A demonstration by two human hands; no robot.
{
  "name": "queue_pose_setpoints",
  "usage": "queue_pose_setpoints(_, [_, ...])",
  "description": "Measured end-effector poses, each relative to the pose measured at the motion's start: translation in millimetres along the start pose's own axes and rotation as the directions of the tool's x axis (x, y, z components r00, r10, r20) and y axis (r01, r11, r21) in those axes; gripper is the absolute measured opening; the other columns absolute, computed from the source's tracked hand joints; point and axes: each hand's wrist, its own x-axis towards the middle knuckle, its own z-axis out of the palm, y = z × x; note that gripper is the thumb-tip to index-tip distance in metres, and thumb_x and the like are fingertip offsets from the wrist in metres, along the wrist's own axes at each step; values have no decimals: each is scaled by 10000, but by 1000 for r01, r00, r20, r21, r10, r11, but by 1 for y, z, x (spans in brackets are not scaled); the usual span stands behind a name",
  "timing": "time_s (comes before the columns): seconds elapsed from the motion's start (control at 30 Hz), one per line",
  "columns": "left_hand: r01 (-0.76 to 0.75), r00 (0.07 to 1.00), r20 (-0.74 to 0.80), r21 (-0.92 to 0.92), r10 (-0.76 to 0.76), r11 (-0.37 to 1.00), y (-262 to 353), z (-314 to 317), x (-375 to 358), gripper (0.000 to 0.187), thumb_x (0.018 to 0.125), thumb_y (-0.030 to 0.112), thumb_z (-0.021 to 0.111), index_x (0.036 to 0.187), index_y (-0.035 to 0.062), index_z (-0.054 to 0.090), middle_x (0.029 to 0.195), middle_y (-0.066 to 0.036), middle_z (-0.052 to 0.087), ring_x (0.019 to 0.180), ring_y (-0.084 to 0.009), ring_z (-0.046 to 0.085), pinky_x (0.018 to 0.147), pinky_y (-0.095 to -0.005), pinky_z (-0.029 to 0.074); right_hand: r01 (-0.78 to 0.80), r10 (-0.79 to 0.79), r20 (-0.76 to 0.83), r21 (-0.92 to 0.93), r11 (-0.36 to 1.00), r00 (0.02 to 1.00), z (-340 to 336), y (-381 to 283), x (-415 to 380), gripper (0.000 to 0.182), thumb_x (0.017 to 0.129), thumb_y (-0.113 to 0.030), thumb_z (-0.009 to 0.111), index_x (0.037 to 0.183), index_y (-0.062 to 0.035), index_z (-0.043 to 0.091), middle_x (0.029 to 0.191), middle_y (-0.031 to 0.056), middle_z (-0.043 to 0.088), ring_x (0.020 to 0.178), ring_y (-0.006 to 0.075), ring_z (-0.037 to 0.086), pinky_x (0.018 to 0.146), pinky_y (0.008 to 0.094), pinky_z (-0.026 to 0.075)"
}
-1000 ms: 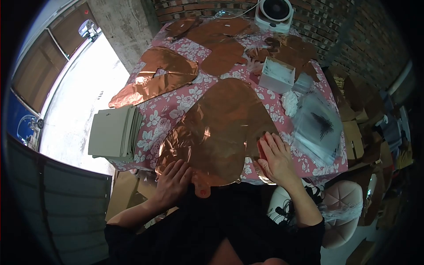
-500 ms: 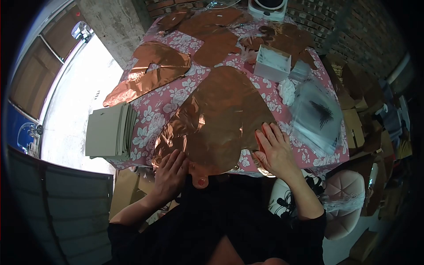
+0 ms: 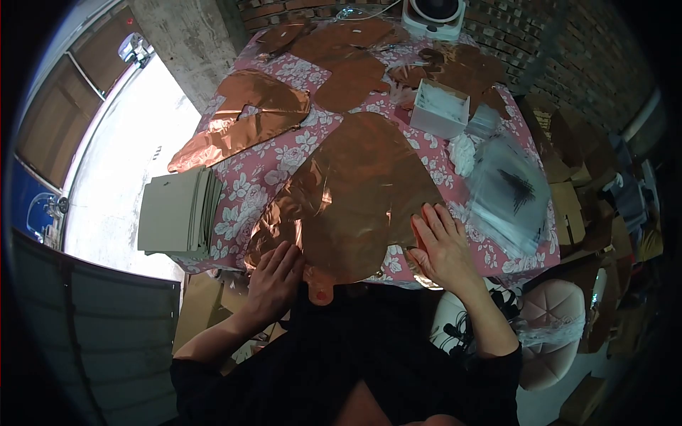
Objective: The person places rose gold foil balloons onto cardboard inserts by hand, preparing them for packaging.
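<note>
A flat, uninflated copper-coloured foil balloon (image 3: 359,192) lies in front of me on the table, its short tab (image 3: 321,293) hanging over the near edge. My left hand (image 3: 275,278) rests on its lower left corner, fingers stretched out over the crinkled foil. On the right side, my right hand (image 3: 446,248) lies with fingers spread across the balloon's edge, thumb apart. Neither hand grips anything that I can see. Another copper foil balloon (image 3: 259,117) lies farther back on the left.
A flowered pink tablecloth (image 3: 245,202) covers the table. Grey-green cardboard sheets (image 3: 174,213) are stacked at left. To the right are clear plastic bags (image 3: 508,195) and an open white box (image 3: 440,110). More foil pieces (image 3: 348,53) lie behind. A padded stool (image 3: 554,330) stands at lower right.
Both hands stay at nearly the same spots on the balloon. The table and its contents sit slightly lower in the view.
</note>
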Motion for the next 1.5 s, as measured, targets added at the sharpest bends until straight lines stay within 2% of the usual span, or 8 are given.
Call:
queue_pose_setpoints(0.57, [-27,1000,15,34,26,999,-8,4,-5,330,793,107,560,1093,-13,623,1186,-174,597,1155,-334,554,972,-431,432,9,-9,12,-20,1000,1000,-1,0,4,612,841,-325,640,1345,-26,465,1433,202,390,1319,390,358,1042,495,318])
queue_pose_setpoints(0.67, [-40,999,33,-6,40,999,-10,6,-7,381,791,103,558,1141,-47,581,1221,-222,565,1176,-384,529,982,-469,416,22,-22,-14,29,999,1000,-7,-7,14,622,863,-347,610,1355,-6,443,1438,216,377,1330,391,347,1058,503,301])
queue_pose_setpoints(0.87, [-37,999,32,-11,37,999,-8,4,-7,394,785,120,556,1141,-47,572,1234,-221,552,1174,-381,526,978,-468,416,170,-175,50,95,981,983,-7,-27,40,626,864,-358,608,1342,12,445,1436,241,361,1348,397,329,1069,516,296])
queue_pose_setpoints(1.0, [-55,998,37,-4,55,998,-7,2,-5,396,777,126,561,1133,-45,573,1226,-212,546,1169,-371,521,977,-459,415,253,-256,9,114,961,967,7,-35,54,639,838,-377,631,1318,11,464,1418,255,372,1335,404,342,1060,517,309])
queue_pose_setpoints(1.27, [-92,994,53,28,90,995,-8,-4,0,414,766,153,588,1123,-56,569,1215,-195,541,1160,-363,516,976,-451,410,245,-248,70,49,968,966,26,-41,55,635,845,-414,626,1332,-46,453,1413,251,382,1317,403,359,1055,511,316])
queue_pose_setpoints(1.33, [3,979,201,-156,29,988,-6,-21,11,474,736,221,650,1136,-23,578,1241,-187,527,1168,-364,509,988,-443,405,244,-247,69,49,969,967,27,-40,55,634,845,-415,626,1332,-47,453,1413,250,384,1318,402,358,1058,509,313])
queue_pose_setpoints(1.47, [-70,950,279,-239,138,969,-17,-68,33,534,687,285,712,1140,27,595,1247,-189,521,1167,-365,502,990,-428,406,245,-248,64,47,968,967,26,-41,55,637,845,-416,625,1336,-49,452,1410,245,391,1320,397,357,1063,501,308])
queue_pose_setpoints(1.5, [18,959,277,-291,66,957,-24,-61,36,491,689,288,715,1102,40,617,1246,-191,521,1174,-365,495,993,-420,406,244,-247,61,45,969,967,26,-41,54,637,845,-416,625,1336,-49,452,1410,245,391,1320,397,357,1063,501,308])
